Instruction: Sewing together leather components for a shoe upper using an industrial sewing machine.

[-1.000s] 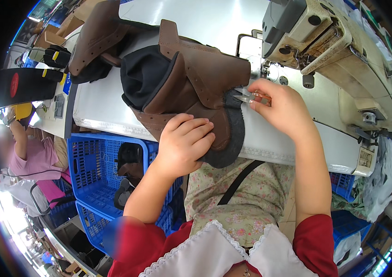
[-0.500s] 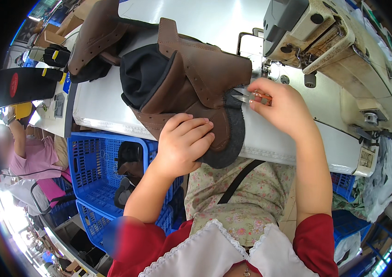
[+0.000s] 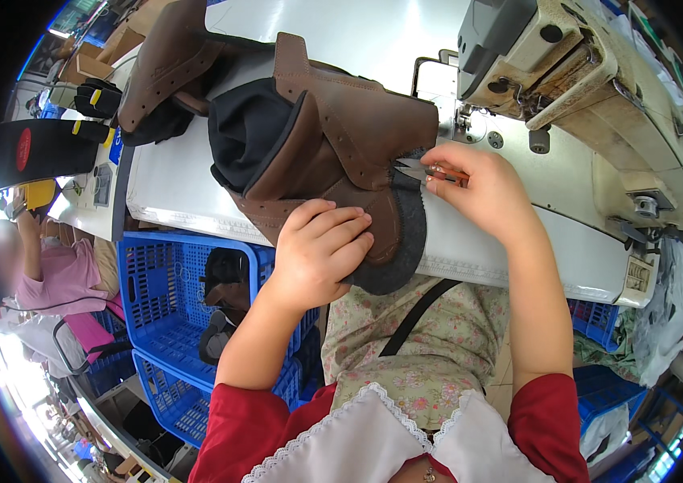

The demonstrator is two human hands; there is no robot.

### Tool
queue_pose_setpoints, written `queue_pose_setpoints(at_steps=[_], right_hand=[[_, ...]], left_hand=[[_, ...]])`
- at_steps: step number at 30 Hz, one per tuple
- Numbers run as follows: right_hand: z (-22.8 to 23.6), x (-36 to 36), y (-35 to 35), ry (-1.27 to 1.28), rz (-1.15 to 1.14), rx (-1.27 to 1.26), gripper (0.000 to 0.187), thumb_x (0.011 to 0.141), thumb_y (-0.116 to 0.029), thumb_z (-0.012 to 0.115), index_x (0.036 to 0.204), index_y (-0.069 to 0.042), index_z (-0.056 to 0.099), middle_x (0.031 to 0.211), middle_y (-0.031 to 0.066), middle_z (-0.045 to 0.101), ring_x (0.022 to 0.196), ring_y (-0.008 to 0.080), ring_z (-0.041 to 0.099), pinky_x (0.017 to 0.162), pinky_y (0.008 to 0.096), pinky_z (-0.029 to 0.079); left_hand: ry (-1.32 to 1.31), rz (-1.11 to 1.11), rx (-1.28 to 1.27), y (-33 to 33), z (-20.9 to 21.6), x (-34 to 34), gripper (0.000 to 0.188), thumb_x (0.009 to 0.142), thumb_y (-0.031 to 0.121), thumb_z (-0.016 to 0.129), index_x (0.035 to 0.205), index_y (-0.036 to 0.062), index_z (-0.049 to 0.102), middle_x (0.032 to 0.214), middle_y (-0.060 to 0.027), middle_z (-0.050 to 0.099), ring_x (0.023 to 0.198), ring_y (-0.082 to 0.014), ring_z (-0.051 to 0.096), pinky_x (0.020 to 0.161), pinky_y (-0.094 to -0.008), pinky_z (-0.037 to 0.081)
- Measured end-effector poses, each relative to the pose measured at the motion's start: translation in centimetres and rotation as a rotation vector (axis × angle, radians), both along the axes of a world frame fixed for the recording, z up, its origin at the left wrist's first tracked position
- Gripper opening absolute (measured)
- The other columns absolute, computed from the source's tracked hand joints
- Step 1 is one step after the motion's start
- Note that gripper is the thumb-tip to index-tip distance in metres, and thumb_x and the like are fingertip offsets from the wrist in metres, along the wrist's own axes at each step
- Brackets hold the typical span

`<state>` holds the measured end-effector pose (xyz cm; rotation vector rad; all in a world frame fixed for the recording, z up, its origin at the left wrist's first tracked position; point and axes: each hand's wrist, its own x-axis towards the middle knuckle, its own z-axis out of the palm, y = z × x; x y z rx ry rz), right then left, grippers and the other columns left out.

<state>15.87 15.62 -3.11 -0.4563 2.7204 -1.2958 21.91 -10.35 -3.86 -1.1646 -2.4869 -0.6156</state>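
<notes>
A brown leather shoe upper (image 3: 333,149) with lace holes and a black lining lies on the white sewing table (image 3: 470,249). My left hand (image 3: 321,253) holds its near part down, fingers curled over the leather and thumb hidden beneath. In my right hand (image 3: 482,193) is a pair of thread snips (image 3: 414,168) with an orange handle, pinched between thumb and fingers. Its pointed blades reach over the dark edge of the upper, close to the leather seam. Whether thread lies between the blades is too small to tell.
A sewing machine (image 3: 591,88) stands at the right, its needle area beyond my right hand. Another brown upper (image 3: 168,60) lies at the far left of the table. Blue crates (image 3: 184,241) with shoe parts stand below left. A person in pink (image 3: 68,274) sits further left.
My right hand has moved slightly left with the snips, so the blade tips now reach further over the upper's edge. My left hand has stayed in place.
</notes>
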Motion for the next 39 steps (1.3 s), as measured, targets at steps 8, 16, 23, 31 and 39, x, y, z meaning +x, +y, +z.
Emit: queue_pose_setpoints(at_steps=[8, 16, 23, 31, 39], right_hand=[[-0.5, 1.0, 0.3, -0.065, -0.102, -0.210, 0.025, 0.082, -0.011, 0.075, 0.107, -0.009, 0.068, 0.088, 0.0062, 0.072, 0.081, 0.0166, 0.069, 0.072, 0.0289, 0.052], [-0.1, 5.1, 1.0, 0.046, -0.473, -0.580, 0.035, 0.084, -0.008, 0.076, 0.117, -0.006, 0.064, 0.092, 0.0028, 0.069, 0.078, 0.0066, 0.061, 0.066, 0.0204, 0.047], [0.1, 4.8, -0.8, 0.366, -0.404, -0.034, 0.019, 0.082, -0.010, 0.068, 0.101, -0.010, 0.063, 0.077, 0.0100, 0.067, 0.066, 0.0258, 0.065, 0.061, 0.0362, 0.051], [0.9, 4.0, -2.9, 0.534, -0.312, -0.005, 0.009, 0.076, -0.007, 0.064, 0.081, -0.005, 0.057, 0.068, 0.0123, 0.062, 0.067, 0.0337, 0.066, 0.058, 0.0429, 0.051], [0.9, 3.3, -3.8, 0.548, -0.270, -0.004, 0.013, 0.071, -0.008, 0.068, 0.079, -0.006, 0.059, 0.068, 0.0107, 0.064, 0.068, 0.0312, 0.068, 0.057, 0.0421, 0.052]], left_hand=[[-0.001, -0.009, 0.013, -0.2, 0.3, 0.1, 0.037, 0.060, 0.022, 0.060, 0.091, 0.0038, 0.070, 0.106, -0.0114, 0.071, 0.105, -0.0276, 0.066, 0.093, -0.0443, 0.044], [-0.235, 0.125, 0.514, -0.2, 0.2, 0.6, 0.024, 0.089, 0.019, 0.059, 0.102, -0.0004, 0.067, 0.113, -0.0218, 0.069, 0.116, -0.0338, 0.063, 0.110, -0.0498, 0.035], [-0.282, 0.300, 1.039, 0.9, -1.4, 1.5, 0.060, 0.099, 0.049, 0.051, 0.124, -0.0045, 0.053, 0.129, -0.0285, 0.057, 0.121, -0.0379, 0.056, 0.107, -0.0499, 0.042], [-0.243, 0.386, 1.160, 0.8, -1.8, 1.9, 0.049, 0.100, 0.035, 0.052, 0.131, -0.0028, 0.051, 0.131, -0.0186, 0.055, 0.119, -0.0308, 0.056, 0.104, -0.0454, 0.045], [-0.298, 0.424, 1.257, 1.0, -1.5, 2.0, 0.049, 0.099, 0.033, 0.054, 0.132, -0.0027, 0.051, 0.131, -0.0175, 0.055, 0.119, -0.0296, 0.056, 0.103, -0.0445, 0.045]])
